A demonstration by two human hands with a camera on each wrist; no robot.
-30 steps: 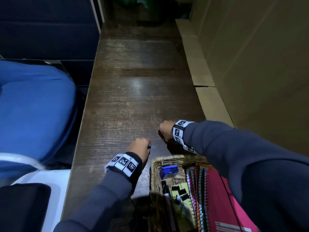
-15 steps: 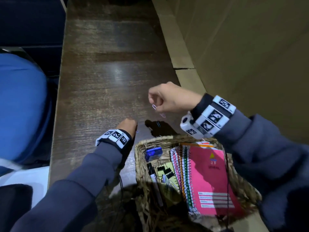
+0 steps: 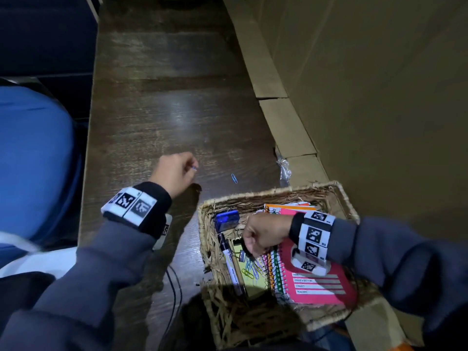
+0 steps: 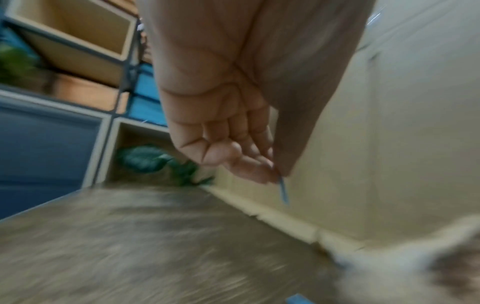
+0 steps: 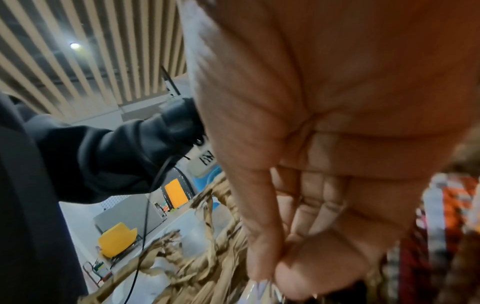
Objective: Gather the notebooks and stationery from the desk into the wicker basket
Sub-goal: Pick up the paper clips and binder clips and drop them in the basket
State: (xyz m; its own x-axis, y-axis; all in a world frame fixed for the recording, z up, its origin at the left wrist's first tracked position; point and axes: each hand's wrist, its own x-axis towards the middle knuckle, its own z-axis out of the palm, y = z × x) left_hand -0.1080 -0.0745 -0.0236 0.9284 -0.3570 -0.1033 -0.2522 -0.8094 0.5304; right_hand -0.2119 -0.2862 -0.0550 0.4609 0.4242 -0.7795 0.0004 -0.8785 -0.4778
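The right hand (image 3: 263,234) is held low inside the wicker basket (image 3: 326,188), fingertips pinched on something small that cannot be identified, beside the notebooks (image 3: 314,277) and loose clips already gathered there. The left hand (image 3: 174,171) is raised over the desk (image 3: 162,102), pinching a blue paper clip (image 4: 283,192). Another blue clip (image 3: 234,178) lies just beyond the basket rim, probably best released well inside; only the left wrist view shows the pinch plainly.

Grey sleeves (image 3: 106,262), b/w tag wristbands (image 3: 133,205).
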